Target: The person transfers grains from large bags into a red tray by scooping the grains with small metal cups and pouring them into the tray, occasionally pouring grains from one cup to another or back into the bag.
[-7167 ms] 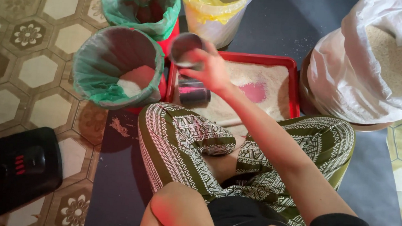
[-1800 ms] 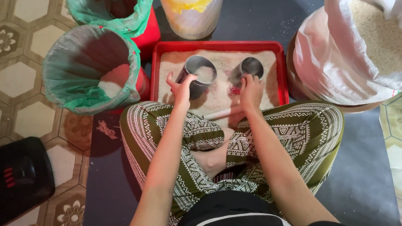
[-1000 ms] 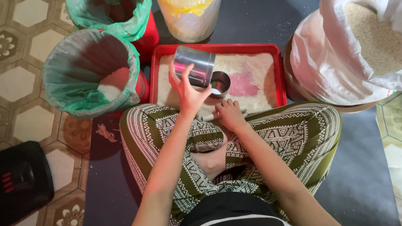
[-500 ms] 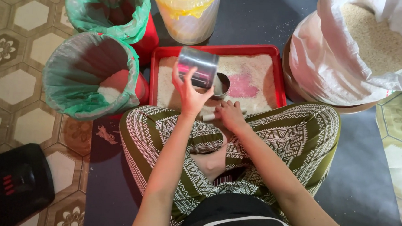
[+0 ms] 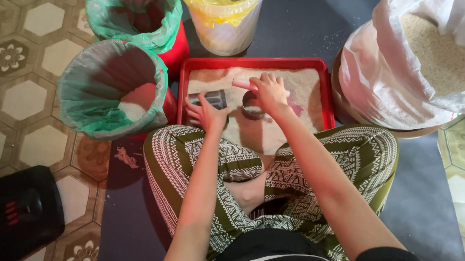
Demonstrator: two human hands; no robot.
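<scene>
Posture: person sits cross-legged on a dark mat, patterned green-and-white trousers, both arms reaching forward over the red rectangular plastic tray (image 5: 329, 93) of white rice.
Left hand: left hand (image 5: 208, 113) is closed around a small grey metal cup (image 5: 211, 98), tipped on its side and low at the tray's left part, touching or just above the grain.
Right hand: right hand (image 5: 270, 92) is clasped over a second round metal cup (image 5: 250, 102) sitting in the rice; a pink stick-like handle (image 5: 243, 84) shows just beside the fingers, whether gripped I cannot tell.
Step, as judged: scooping grain from the tray; both cups are down in the rice.
Next move, as judged: calls for a level lift of the loaded cup so no grains spill over the tray rim.
Surroundings: green-lined red bucket (image 5: 91, 111) with some rice stands just left of the tray; second green-lined bucket (image 5: 107, 18) and yellow-lined tub (image 5: 222, 30) behind; large white sack of rice (image 5: 402, 82) at right; black device (image 5: 12, 214) on tiled floor.
</scene>
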